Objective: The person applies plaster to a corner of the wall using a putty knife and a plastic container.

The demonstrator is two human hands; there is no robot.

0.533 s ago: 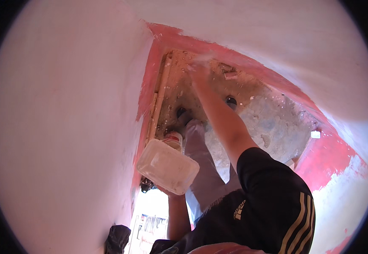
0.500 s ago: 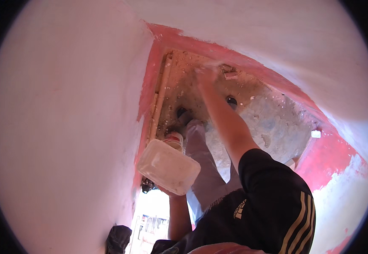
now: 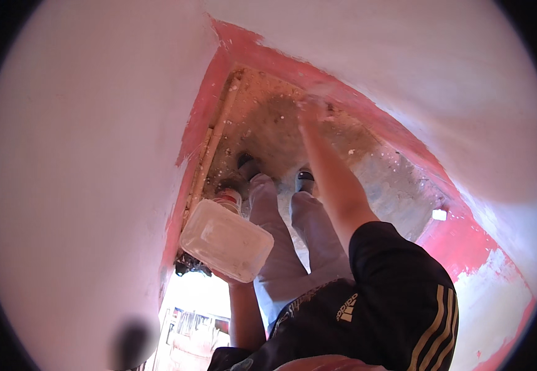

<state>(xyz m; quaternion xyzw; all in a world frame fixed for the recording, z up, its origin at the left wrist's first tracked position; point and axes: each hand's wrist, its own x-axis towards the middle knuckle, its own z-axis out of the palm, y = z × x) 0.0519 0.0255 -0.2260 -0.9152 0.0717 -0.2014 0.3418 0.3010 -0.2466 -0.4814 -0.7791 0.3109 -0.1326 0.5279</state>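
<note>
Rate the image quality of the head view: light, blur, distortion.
Head view: strong fisheye, the pink wall bulging and black corners around the circle; warm daylight, blown out at the bright gap below the plastic tub; right hand smeared by motion blur against the wall; a dark smudge low left, perhaps on the lens.

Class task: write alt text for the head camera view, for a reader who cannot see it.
A person's right hand reaches out to a rough, sandy-brown patch edged in pink paint between white walls, while the left hand holds a translucent plastic tub from below. Pale trousers and dark shoes show beneath.
</note>
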